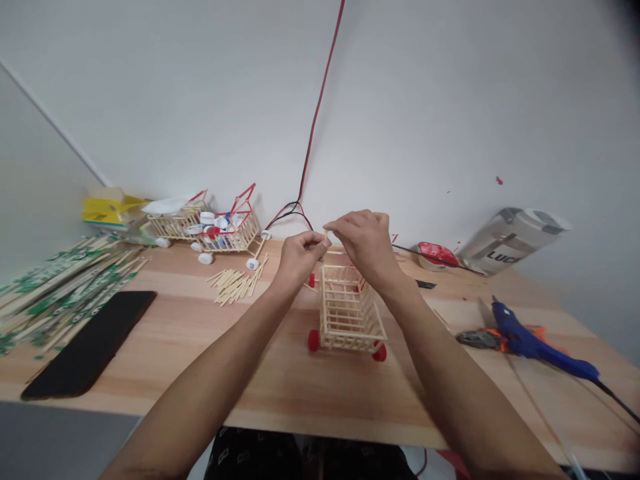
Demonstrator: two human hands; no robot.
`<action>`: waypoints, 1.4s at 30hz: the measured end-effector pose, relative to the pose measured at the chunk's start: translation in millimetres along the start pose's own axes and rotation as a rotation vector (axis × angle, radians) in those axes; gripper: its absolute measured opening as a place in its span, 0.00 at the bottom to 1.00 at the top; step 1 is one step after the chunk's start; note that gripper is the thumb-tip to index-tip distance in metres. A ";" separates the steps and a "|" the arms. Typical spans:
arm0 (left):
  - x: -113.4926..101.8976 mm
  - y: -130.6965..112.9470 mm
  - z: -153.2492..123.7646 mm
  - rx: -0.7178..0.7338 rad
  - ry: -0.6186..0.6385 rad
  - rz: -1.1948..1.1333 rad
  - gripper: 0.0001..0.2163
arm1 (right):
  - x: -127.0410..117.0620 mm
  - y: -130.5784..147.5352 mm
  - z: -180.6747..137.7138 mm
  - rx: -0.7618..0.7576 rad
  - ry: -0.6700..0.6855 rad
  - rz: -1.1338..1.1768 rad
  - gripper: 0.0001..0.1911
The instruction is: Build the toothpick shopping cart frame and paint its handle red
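While the little stick cart (350, 312) stood on its red wheels (313, 340) on the wooden table (280, 373), both hands met just above its far end. The left hand (299, 253) and right hand (364, 239) pinched narrowly on what seemed a thin stick (325, 235), too small to tell. A blue glue gun (530, 341) lay well apart, to the right.

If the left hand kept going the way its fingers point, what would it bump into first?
Probably the right hand: the left hand points rightward at it, fingertips nearly meeting over the little stick cart. Depth is hard to judge.
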State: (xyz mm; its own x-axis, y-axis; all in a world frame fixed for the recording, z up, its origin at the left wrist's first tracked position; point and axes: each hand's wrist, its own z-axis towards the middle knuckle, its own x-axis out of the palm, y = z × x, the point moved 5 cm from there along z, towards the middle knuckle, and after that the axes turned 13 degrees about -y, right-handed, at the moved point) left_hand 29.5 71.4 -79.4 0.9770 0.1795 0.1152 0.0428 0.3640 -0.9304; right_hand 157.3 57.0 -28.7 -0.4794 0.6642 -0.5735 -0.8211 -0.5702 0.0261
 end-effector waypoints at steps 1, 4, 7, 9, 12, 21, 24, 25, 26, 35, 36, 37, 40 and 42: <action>-0.1 -0.2 -0.2 0.005 -0.002 0.005 0.07 | 0.6 -0.1 0.1 -0.002 0.002 0.004 0.13; -0.4 -0.1 -0.5 0.022 -0.004 0.002 0.07 | 1.3 0.4 0.3 -0.016 -0.003 0.011 0.13; -0.5 1.0 -0.2 0.031 -0.005 -0.009 0.07 | 1.6 0.9 0.3 -0.027 -0.022 0.014 0.12; -0.8 1.8 0.2 0.032 -0.011 -0.007 0.07 | 1.5 1.2 0.1 -0.036 -0.047 0.023 0.11; -1.1 2.8 1.0 0.029 -0.020 -0.005 0.06 | 1.3 1.7 -0.4 -0.053 -0.075 0.037 0.10; -2.1 3.7 2.0 0.039 -0.026 0.006 0.05 | 0.8 3.2 -1.1 -0.063 -0.091 0.053 0.11; -1.9 3.6 1.8 0.026 -0.029 -0.003 0.05 | 2.6 3.0 -1.9 -0.061 -0.086 0.058 0.11; -1.9 3.3 1.6 0.021 -0.031 -0.003 0.05 | 2.8 2.4 -2.0 -0.062 -0.080 0.062 0.12; -1.8 2.9 1.3 0.017 -0.032 -0.001 0.06 | 2.3 1.2 -1.8 -0.061 -0.075 0.069 0.12; -1.7 -0.4 -1.2 0.017 -0.032 0.049 0.07 | -39.2 -44.9 -8.4 0.148 -0.245 0.157 0.17; -1.6 -0.2 -1.2 0.019 -0.030 0.054 0.07 | -40.6 -47.7 -12.1 0.152 -0.239 0.172 0.16; -1.4 -0.1 -1.0 0.023 -0.029 0.059 0.07 | -40.6 -49.3 -15.9 0.150 -0.227 0.185 0.15; -1.6 0.2 -0.3 0.026 -0.034 0.065 0.07 | -34.3 -49.4 -25.7 0.131 -0.184 0.224 0.14; -1.7 0.0 -0.1 0.021 -0.033 0.065 0.08 | -28.6 -48.1 -29.1 0.118 -0.158 0.248 0.14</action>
State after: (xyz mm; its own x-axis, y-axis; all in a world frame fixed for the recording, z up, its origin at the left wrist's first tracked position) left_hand 27.9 71.0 -79.6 0.9702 0.2333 0.0660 -0.0257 0.3697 -0.9288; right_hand 219.5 51.4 -37.4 -0.7041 0.5841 -0.4037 -0.6990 -0.6701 0.2496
